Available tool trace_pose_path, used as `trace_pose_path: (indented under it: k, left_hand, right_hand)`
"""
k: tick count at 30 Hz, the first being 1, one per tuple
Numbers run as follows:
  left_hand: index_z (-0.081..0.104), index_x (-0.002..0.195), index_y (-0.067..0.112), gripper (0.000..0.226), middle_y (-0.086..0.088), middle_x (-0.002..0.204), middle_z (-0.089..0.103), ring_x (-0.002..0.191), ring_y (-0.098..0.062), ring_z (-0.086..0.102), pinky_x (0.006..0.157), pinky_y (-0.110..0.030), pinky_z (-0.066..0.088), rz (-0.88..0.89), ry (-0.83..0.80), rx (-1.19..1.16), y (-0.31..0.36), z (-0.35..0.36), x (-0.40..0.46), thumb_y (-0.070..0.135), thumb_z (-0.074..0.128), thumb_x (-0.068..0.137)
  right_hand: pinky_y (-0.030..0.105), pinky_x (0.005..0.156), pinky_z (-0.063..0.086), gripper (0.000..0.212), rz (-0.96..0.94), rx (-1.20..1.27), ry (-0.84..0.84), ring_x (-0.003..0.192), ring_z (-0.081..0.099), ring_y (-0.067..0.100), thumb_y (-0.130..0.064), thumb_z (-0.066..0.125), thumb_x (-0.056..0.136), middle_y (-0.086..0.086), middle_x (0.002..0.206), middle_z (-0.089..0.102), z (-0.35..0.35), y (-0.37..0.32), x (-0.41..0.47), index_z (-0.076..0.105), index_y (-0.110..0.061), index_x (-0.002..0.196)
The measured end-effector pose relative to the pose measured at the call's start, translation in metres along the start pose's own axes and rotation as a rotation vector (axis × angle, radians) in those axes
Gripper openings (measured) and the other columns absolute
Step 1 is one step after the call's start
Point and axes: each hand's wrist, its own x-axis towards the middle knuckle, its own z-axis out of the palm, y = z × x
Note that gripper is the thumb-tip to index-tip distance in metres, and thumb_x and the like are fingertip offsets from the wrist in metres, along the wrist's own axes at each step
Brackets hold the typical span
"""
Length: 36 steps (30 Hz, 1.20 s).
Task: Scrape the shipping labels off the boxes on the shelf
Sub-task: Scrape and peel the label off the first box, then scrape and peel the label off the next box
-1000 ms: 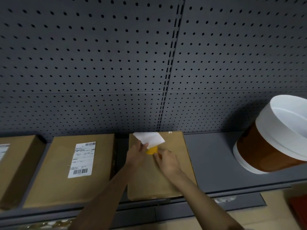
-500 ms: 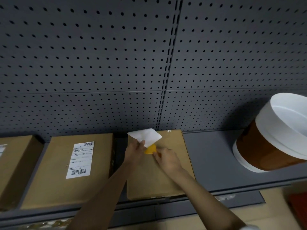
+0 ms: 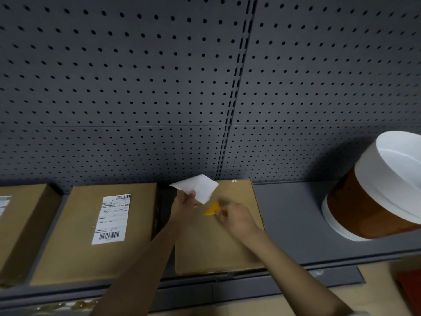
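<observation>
Three flat brown boxes lie on a grey shelf [image 3: 293, 215]. The right box [image 3: 218, 247] has a bare top. Above its far left corner my left hand [image 3: 185, 205] pinches a white peeled label [image 3: 197, 187], blank side up, lifted off the cardboard. My right hand [image 3: 235, 216] grips a small yellow scraper [image 3: 213, 209] whose blade points left over the same box. The middle box [image 3: 91, 231] carries a white shipping label [image 3: 111, 218] with barcodes. The left box [image 3: 21, 224] shows a label edge [image 3: 3, 205] at the frame border.
A dark pegboard wall [image 3: 159, 87] backs the shelf. A white and brown bucket [image 3: 382, 190] lies tilted at the right, its open mouth facing up. A gap separates the middle and right boxes. The shelf's front edge [image 3: 227, 283] runs along the bottom.
My left hand has lifted the peeled label up and away from the box. The yellow scraper has come out from under the label and now lies apart from it.
</observation>
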Motion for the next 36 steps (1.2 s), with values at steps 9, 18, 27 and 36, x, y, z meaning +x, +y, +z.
trace_pose_path:
  k: [9, 18, 27, 36]
  left_hand:
    - [0.051, 0.094, 0.001, 0.022, -0.009, 0.081, 0.06, 0.081, -0.026, 0.058, 0.082, -0.04, 0.048, 0.024, 0.06, -0.153, 0.005, -0.007, 0.0, 0.022, 0.047, 0.096]
    - [0.055, 0.107, 0.018, 0.015, -0.001, 0.1, 0.066, 0.091, -0.017, 0.065, 0.071, -0.019, 0.055, 0.222, 0.118, -0.277, 0.016, -0.061, -0.02, 0.014, 0.054, 0.092]
    - [0.053, 0.111, 0.021, 0.042, -0.008, 0.103, 0.062, 0.098, -0.025, 0.06, 0.077, -0.033, 0.051, 0.308, 0.334, -0.168, 0.008, -0.118, -0.078, -0.007, 0.057, 0.079]
    - [0.036, 0.108, 0.02, 0.053, 0.007, 0.098, 0.045, 0.089, 0.009, 0.05, 0.076, -0.018, 0.045, 0.441, 0.663, -0.066, -0.027, -0.166, -0.135, -0.021, 0.04, 0.075]
  right_hand:
    - [0.03, 0.064, 0.041, 0.031, -0.045, 0.052, 0.011, 0.074, 0.057, 0.025, -0.029, 0.046, 0.095, 0.009, 0.076, 0.059, 0.006, -0.032, 0.014, 0.059, -0.009, 0.076]
    - [0.027, 0.061, 0.045, 0.027, -0.208, 0.147, 0.134, 0.065, 0.058, 0.013, -0.032, 0.047, 0.096, 0.002, 0.078, 0.069, -0.029, -0.032, -0.015, 0.071, -0.019, 0.103]
    - [0.026, 0.077, 0.043, 0.03, -0.39, 0.19, 0.209, 0.101, 0.063, 0.018, -0.032, 0.048, 0.097, 0.002, 0.113, 0.07, -0.025, -0.072, -0.039, 0.064, -0.018, 0.119]
    - [0.014, 0.068, 0.043, 0.036, -0.454, 0.171, 0.086, 0.102, 0.063, 0.014, -0.038, 0.049, 0.095, -0.001, 0.117, 0.068, 0.01, -0.102, -0.059, 0.061, -0.019, 0.124]
